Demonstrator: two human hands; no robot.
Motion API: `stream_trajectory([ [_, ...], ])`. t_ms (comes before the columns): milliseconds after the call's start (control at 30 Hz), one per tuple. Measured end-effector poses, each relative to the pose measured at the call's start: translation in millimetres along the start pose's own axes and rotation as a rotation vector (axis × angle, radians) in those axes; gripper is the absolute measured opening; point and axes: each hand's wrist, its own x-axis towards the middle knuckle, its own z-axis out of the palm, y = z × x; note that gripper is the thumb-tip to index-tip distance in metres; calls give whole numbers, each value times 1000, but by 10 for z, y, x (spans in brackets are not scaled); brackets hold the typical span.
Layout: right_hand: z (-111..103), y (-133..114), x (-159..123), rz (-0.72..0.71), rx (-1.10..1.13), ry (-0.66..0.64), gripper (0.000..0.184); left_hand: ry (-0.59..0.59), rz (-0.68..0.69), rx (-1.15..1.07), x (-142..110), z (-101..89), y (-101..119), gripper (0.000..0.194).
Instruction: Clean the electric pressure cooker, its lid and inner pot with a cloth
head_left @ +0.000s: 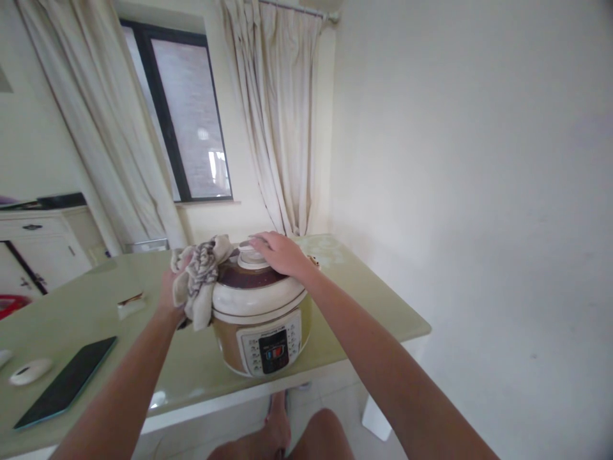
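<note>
The electric cooker (261, 313) stands upright on the green-topped bench (354, 287), near its front edge, control panel (274, 350) facing the person; its lid (251, 278) is on, dark in the middle with a pale knob (253, 254) on top. The right hand (280, 253) lies over that knob, its fingers close together and bent slightly across the top, touching it; how tightly they grip, I cannot tell. The left hand (173, 281) holds a bunched grey-and-white cloth (201, 275) against the cooker's left side; the cloth hides most of its fingers, so how far open they are cannot be told. Farther left on the bench lie a small white packet (131, 306), a dark tablet (69, 380) and, beside it, a white mouse-like object (30, 372); behind the bench, pale curtains (282, 115) hang either side of a dark-framed window (184, 118).
</note>
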Motion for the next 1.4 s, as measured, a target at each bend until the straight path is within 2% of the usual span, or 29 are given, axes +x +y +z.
stream_trajectory([
  [100,13,-8,10,9,-11,0,45,133,-34,-58,-419,1,29,54],
  [167,15,-9,13,13,-14,-1,46,183,114,-6,-783,86,68,43],
  [200,14,-8,12,16,-19,-2,46,189,268,36,-972,159,97,40],
  [233,12,-7,9,19,-26,-1,46,251,470,90,-1154,253,134,38],
  [267,8,-5,5,22,-32,-2,47,217,693,176,-1320,366,179,37],
  [333,0,3,-4,31,-32,-7,49,58,1106,328,-1583,630,281,32],
  [400,-10,16,-12,46,-13,-14,51,-56,1349,454,-1741,897,370,19],
  [433,-14,23,-15,53,0,-18,51,-98,1400,529,-1784,1009,398,16],
  [500,-23,36,-19,60,31,-20,51,-140,1453,639,-1814,1147,410,19],
  [567,-29,42,-24,54,62,-17,50,-139,1511,644,-1792,1148,374,20],
  [633,-32,41,-30,45,84,-14,49,-103,1549,568,-1725,1021,330,16],
  [700,-31,41,-31,44,92,-9,48,-70,1528,477,-1600,809,318,21],
  [800,-24,62,-8,35,96,-11,50,-3,1366,363,-1298,462,379,33],
  [867,-17,96,25,30,96,-31,50,93,1140,312,-1077,293,441,30],
  [933,-11,130,57,34,94,-59,49,175,890,296,-934,217,484,29],
  [967,-10,139,66,40,94,-71,48,211,816,302,-914,216,490,30],
  [1000,-10,142,68,48,96,-75,48,232,805,313,-936,239,484,32],
  [1067,-18,121,50,59,100,-54,49,220,955,329,-1093,345,434,33],
  [1133,-36,74,15,67,102,-24,50,114,1205,336,-1345,500,350,29],
  [1200,-59,23,-19,71,102,-15,50,-10,1398,340,-1593,656,262,19],
  [1300,-88,-23,-42,86,97,-22,49,-112,1543,344,-1765,773,191,6],
  [1400,-87,-13,-37,82,93,-18,49,-155,1577,371,-1627,698,262,8],
])
